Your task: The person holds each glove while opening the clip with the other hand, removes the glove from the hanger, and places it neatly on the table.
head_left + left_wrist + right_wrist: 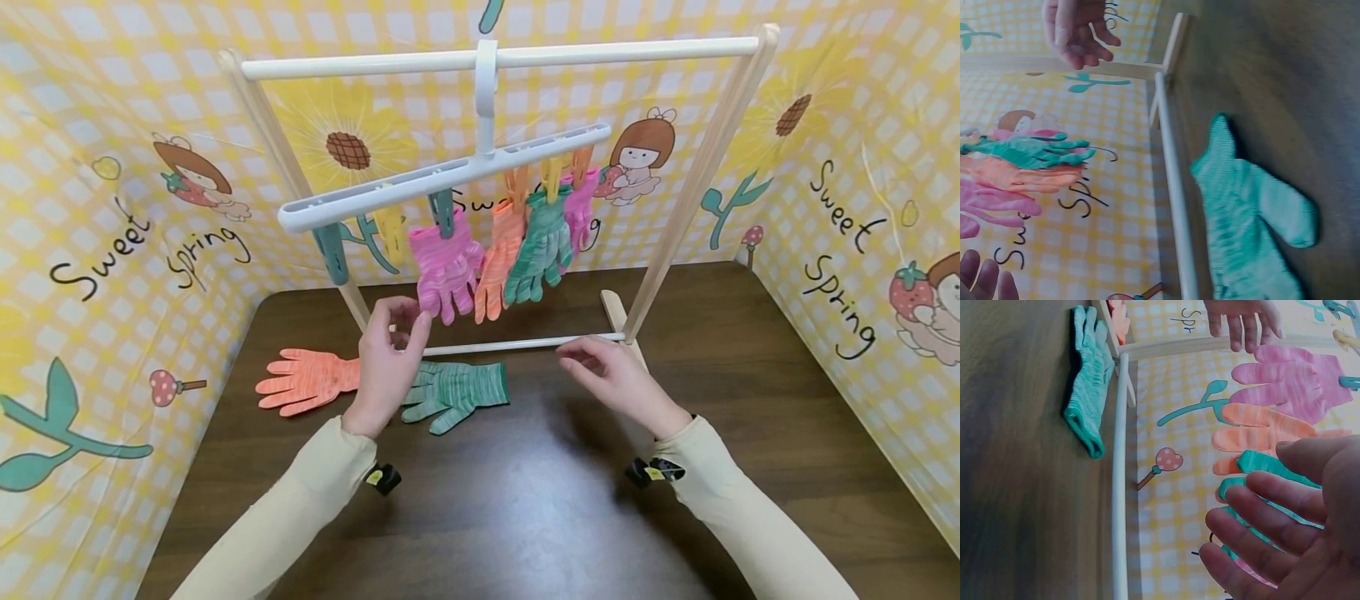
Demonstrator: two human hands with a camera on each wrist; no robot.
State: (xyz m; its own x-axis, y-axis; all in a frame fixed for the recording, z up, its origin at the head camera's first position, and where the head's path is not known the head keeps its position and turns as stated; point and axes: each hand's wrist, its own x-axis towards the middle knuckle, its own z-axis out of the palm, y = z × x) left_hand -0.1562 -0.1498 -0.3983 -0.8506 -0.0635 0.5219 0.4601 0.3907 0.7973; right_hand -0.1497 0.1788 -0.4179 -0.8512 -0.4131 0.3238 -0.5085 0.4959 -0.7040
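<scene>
My left hand (pixel 392 362), thumb and fingers loosely bent, is beside the lower edge of a pink glove (pixel 448 262); in the left wrist view its fingertips (pixel 984 281) hold nothing. Farther right, my empty right hand (pixel 618 379) hovers near the rack's lower bar, fingers relaxed. Pegs on a grey clip hanger (pixel 375 193) hold that pink glove, an orange glove (pixel 498 262), a green glove (pixel 542 250) and another pink glove (pixel 583 204). On the table lie a second orange glove (pixel 303 382), partly hidden by my left hand, and a second green glove (pixel 461 396).
The hanger hooks over the top bar (pixel 637 54) of a wooden rack and tilts, its left end lower. A teal peg (pixel 332 254) and a yellow peg (pixel 390 235) hang without gloves. Patterned cloth (pixel 112 333) surrounds the brown table (pixel 495 517) at back and sides.
</scene>
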